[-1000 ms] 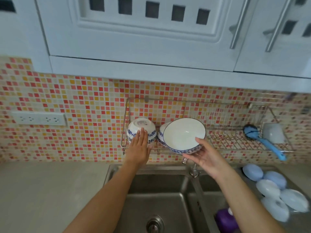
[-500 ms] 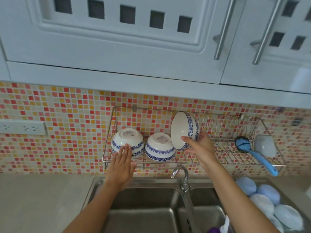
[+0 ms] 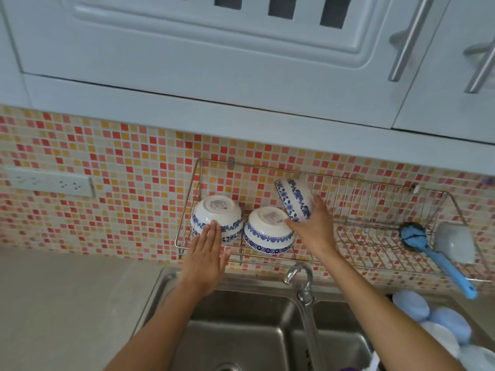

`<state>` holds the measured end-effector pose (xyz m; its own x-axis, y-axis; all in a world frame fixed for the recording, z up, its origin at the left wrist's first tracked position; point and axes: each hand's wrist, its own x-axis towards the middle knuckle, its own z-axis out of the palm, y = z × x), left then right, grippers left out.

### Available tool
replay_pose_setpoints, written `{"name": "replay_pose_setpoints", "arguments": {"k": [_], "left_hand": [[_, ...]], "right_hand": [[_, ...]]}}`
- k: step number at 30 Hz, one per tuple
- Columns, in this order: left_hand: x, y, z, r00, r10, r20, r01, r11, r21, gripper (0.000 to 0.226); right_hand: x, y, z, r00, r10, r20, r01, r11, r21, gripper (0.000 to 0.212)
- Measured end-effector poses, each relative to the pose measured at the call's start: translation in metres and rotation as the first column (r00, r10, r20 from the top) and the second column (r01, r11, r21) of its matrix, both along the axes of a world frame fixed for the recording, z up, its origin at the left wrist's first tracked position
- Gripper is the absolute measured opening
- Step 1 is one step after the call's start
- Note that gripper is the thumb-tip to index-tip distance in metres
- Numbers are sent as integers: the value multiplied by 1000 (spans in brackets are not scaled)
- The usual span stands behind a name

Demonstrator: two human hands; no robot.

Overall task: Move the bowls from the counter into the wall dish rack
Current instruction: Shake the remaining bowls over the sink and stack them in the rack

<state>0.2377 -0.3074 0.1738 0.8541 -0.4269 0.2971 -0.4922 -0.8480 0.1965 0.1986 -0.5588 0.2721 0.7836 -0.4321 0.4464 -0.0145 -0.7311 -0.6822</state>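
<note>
Bowls of white porcelain with blue floral bands, three in number, are at the wire wall dish rack (image 3: 375, 231) mounted on the mosaic-tiled wall (image 3: 128, 199). Left bowl (image 3: 217, 218) sits upside down at the rack's left end, foot ring up. Middle bowl (image 3: 269, 231) sits upside down just beside it. Third bowl (image 3: 293, 200) is tilted on its side above the rack floor, right of and partly over the middle bowl, held by the right hand (image 3: 312, 228): fingers curl around its lower rim and side, with the bowl above and left of the palm. Left hand (image 3: 206, 259) is flat, fingers extended and together, fingertips touching the front of the left bowl; it grasps nothing. A blue-handled dish brush (image 3: 439, 257) lies at the rack's right end. Stainless steel double sink (image 3: 241, 330) and faucet (image 3: 304, 285) are below the rack.
</note>
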Motion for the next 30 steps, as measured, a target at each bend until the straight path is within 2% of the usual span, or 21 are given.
{"name": "replay_pose_setpoints", "arguments": {"k": [6,9,14,20,30], "left_hand": [[-1,0,1,1000,10,12,-10,1000,5,83],[1,0,-2,1000,4,17,-4,1000,-16,83],[1,-1,-3,1000,15,23,-15,1000,-15,82],[1,-1,-3,999,24,31,-24,1000,-7,79],[2,-1,-3,999,31,26,-31,1000,3,77]], "right_hand": [[0,8,-22,993,93,-71,-110,950,-291,100],[1,12,-33,988,66,-138,-121,888,-443,95],[2,13,-36,970,15,-241,-160,786,-597,91],[8,11,-30,942,-21,-334,-218,720,-659,98],[12,13,-34,931,-13,-364,-245,715,-654,96]]}}
